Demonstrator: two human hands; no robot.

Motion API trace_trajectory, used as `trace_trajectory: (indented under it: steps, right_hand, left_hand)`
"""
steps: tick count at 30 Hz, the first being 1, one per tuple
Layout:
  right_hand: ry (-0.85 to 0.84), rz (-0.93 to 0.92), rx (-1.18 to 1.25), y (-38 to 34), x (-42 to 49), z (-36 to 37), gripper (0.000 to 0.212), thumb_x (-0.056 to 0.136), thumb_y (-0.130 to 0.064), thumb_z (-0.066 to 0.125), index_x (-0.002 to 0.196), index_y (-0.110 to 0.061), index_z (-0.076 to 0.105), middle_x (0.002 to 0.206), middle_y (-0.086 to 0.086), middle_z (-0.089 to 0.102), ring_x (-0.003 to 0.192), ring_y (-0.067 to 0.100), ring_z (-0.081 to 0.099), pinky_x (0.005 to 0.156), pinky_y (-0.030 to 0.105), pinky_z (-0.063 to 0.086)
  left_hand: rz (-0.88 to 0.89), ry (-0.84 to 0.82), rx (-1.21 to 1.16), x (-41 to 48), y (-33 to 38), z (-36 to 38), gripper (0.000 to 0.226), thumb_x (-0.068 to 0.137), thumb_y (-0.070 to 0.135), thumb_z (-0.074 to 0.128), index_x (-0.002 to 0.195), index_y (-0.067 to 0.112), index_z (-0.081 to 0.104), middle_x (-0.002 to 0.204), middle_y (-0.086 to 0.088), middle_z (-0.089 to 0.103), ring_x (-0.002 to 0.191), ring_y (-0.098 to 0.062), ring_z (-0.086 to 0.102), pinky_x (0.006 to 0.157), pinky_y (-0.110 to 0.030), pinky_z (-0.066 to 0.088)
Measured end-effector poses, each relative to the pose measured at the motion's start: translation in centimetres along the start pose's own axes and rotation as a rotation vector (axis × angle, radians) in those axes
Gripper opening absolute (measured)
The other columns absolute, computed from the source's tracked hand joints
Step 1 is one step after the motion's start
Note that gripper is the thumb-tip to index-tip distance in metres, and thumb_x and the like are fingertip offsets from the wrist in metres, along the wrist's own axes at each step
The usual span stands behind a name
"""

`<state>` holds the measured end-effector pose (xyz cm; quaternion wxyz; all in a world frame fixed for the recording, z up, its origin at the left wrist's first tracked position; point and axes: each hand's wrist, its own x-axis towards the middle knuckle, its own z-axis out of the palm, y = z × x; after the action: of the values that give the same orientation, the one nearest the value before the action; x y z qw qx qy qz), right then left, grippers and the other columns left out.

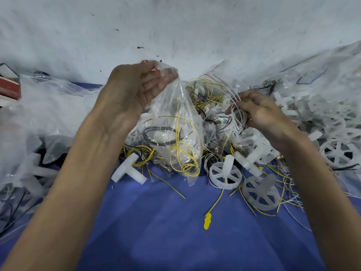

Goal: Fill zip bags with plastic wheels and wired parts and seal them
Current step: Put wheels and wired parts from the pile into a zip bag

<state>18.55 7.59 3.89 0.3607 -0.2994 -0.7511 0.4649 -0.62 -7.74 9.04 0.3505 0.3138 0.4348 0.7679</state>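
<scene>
The left grip [134, 90] is closed on the bunched mouth of a clear zip bag [175, 122], so the bag hangs directly below and just right of that grip, above the middle of the blue desk [156, 231]. The bag's long axis runs nearly upright, with its mouth at the top in the grip and its bottom corner pointing down toward the desk's near edge. Inside it lie a black wire coil [156, 136] and, lower, a yellow wire coil [184, 163]. The right grip [261, 112], well apart from the bag toward the right edge, is curled round a bundle of white wires [235, 98] that arcs upward out of it. Below it, two spoked plastic wheels [224, 175] rest side by side on the desk, and a heap of more wheels [340, 153] lies at the right edge.
</scene>
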Motion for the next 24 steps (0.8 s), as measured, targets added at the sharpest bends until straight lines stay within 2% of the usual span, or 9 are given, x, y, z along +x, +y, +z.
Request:
trace_trajectory:
  steps: [3,5,8,11,14,17,19,21,24]
  right_hand:
    - [-0.044,-0.03,0.075,-0.7,-0.5,0.3,0.012,0.096,-0.011,0.047,0.095,-0.018,0.057,0.065,-0.011,0.067,0.055,0.005,0.06,0.053,0.02,0.047]
    - [-0.076,-0.052,0.093,-1.0,-0.9,0.4,0.011,0.095,-0.01,0.05,0.097,-0.016,0.058,0.068,-0.01,0.066,0.056,0.004,0.061,0.05,0.016,0.046]
    - [-0.089,-0.05,0.107,-1.2,-1.0,0.4,0.014,0.094,-0.01,0.052,0.106,-0.011,0.057,0.082,-0.002,0.063,0.061,0.004,0.062,0.051,0.016,0.046]
    - [-0.082,-0.044,0.119,-1.2,-1.0,0.3,0.016,0.093,-0.009,0.052,0.108,-0.01,0.057,0.083,-0.002,0.061,0.063,0.0,0.061,0.053,0.016,0.048]
    - [-0.07,-0.051,0.125,-1.2,-1.0,0.2,0.015,0.093,-0.01,0.053,0.107,-0.011,0.057,0.081,-0.004,0.063,0.064,0.001,0.062,0.054,0.016,0.049]
    - [-0.051,-0.059,0.15,-1.5,-1.1,0.0,0.012,0.093,-0.01,0.053,0.101,-0.015,0.059,0.074,-0.009,0.067,0.062,0.003,0.063,0.053,0.016,0.05]
    - [-0.05,-0.06,0.152,-1.6,-1.2,-0.1,0.011,0.093,-0.01,0.053,0.101,-0.015,0.059,0.076,-0.006,0.068,0.061,0.006,0.064,0.053,0.017,0.05]
    - [-0.052,-0.057,0.147,-1.7,-1.3,-0.1,0.013,0.093,-0.01,0.053,0.104,-0.013,0.058,0.08,-0.002,0.067,0.061,0.007,0.064,0.053,0.017,0.049]
    - [-0.057,-0.058,0.15,-1.7,-1.3,-0.2,0.013,0.093,-0.01,0.053,0.104,-0.013,0.058,0.084,0.001,0.065,0.062,0.008,0.064,0.053,0.017,0.049]
  left_hand:
    - [0.004,-0.034,0.098,-0.4,0.0,0.3,0.024,0.098,0.008,0.042,0.076,0.011,0.051,0.115,-0.024,0.063,0.093,-0.022,0.07,0.048,-0.013,0.047]
    - [0.069,-0.024,0.3,-0.6,0.0,0.2,0.021,0.094,0.01,0.046,0.074,0.015,0.052,0.103,-0.017,0.065,0.092,-0.021,0.071,0.041,-0.012,0.039]
    - [0.187,-0.078,0.591,-0.9,0.0,0.1,0.022,0.091,0.012,0.047,0.07,0.016,0.051,0.084,-0.004,0.075,0.069,-0.013,0.07,0.039,-0.012,0.031]
    - [0.272,-0.141,0.723,-1.0,-0.2,0.1,0.029,0.089,0.007,0.043,0.062,0.015,0.046,0.073,0.0,0.074,0.054,-0.007,0.057,0.045,-0.01,0.037]
    - [0.362,-0.131,0.816,-0.7,-0.4,-0.2,0.028,0.09,0.011,0.033,0.064,0.017,0.041,0.073,0.0,0.073,0.065,-0.006,0.062,0.063,-0.016,0.05]
    - [0.363,-0.112,0.955,0.0,-0.7,-1.1,0.022,0.084,0.03,0.028,0.075,0.016,0.042,0.089,-0.008,0.069,0.09,-0.021,0.067,0.088,-0.042,0.052]
    - [0.324,-0.059,1.062,0.3,-0.5,-1.6,0.038,0.076,0.04,0.026,0.083,0.007,0.044,0.099,-0.016,0.065,0.098,-0.033,0.063,0.091,-0.05,0.048]
    - [0.346,-0.012,1.097,0.5,-0.2,-1.6,0.043,0.076,0.041,0.026,0.083,0.003,0.045,0.102,-0.018,0.065,0.097,-0.037,0.062,0.09,-0.052,0.048]
    - [0.412,-0.04,0.875,0.2,-0.2,-1.1,0.035,0.085,0.033,0.031,0.071,0.007,0.05,0.094,-0.007,0.07,0.085,-0.026,0.069,0.078,-0.039,0.056]
